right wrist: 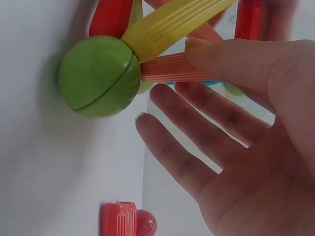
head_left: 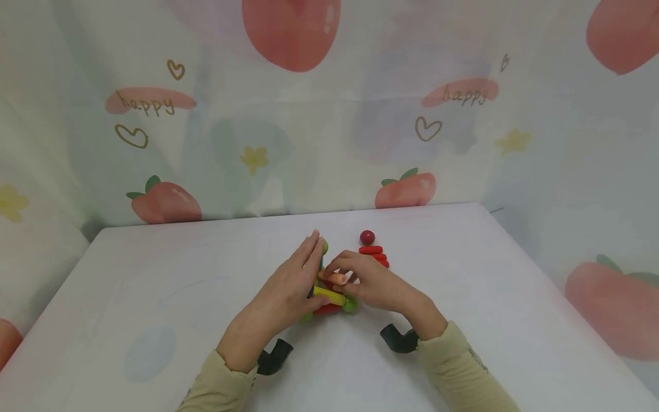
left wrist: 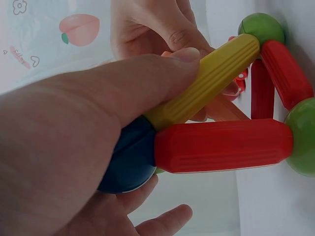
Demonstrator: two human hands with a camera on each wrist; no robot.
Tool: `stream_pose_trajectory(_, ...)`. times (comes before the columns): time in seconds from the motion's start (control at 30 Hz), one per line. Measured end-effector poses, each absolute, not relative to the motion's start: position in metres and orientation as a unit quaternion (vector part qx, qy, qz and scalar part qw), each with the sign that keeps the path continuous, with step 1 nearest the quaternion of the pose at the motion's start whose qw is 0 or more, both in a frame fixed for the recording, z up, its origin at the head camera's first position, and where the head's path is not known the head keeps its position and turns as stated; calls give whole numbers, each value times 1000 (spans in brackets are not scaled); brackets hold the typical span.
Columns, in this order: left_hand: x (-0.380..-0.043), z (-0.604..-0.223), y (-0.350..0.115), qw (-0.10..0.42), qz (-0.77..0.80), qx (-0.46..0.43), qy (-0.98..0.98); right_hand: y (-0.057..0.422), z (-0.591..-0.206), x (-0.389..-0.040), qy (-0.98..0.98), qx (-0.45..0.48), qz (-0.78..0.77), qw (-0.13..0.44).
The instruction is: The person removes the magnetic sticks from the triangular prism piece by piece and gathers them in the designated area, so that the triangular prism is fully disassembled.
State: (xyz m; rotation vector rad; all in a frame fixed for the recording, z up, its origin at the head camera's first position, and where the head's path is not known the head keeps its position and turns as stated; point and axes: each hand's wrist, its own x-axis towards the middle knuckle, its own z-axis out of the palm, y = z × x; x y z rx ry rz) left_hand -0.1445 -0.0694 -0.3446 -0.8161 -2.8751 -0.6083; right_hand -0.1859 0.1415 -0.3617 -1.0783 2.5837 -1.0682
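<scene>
Between both hands stands a small frame of ribbed magnetic sticks and balls. My left hand [head_left: 283, 294] holds it from the left, fingers stretched upward along it. Its thumb lies over a yellow stick [left wrist: 211, 81] beside a blue ball [left wrist: 130, 160], which the hand partly hides. A red stick [left wrist: 224, 146] runs from the blue ball to a green ball on the table. From the right, my right hand [head_left: 378, 281] pinches an orange stick [head_left: 336, 278]. In the right wrist view, an orange stick [right wrist: 172, 68] reaches a green ball [right wrist: 98, 76]; its other end is covered.
Behind the right hand, a red ball [head_left: 367, 237] and several red sticks [head_left: 372, 250] lie on the white table [head_left: 154, 297]. Black curved pieces [head_left: 397, 339] show by both wrists. A printed curtain [head_left: 319, 137] hangs behind the table's far edge.
</scene>
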Motion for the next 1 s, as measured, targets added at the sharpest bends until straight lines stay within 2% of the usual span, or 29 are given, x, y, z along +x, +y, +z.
stream_pose_trajectory(0.6,-145,-346,-70,52,-196,-271,-941,149,-364,-194,851,-381,-356,53)
stream_pose_trajectory(1.0,-145,-346,-69,46,-200,-265,-942,150,-364,-194,865,-360,-348,35)
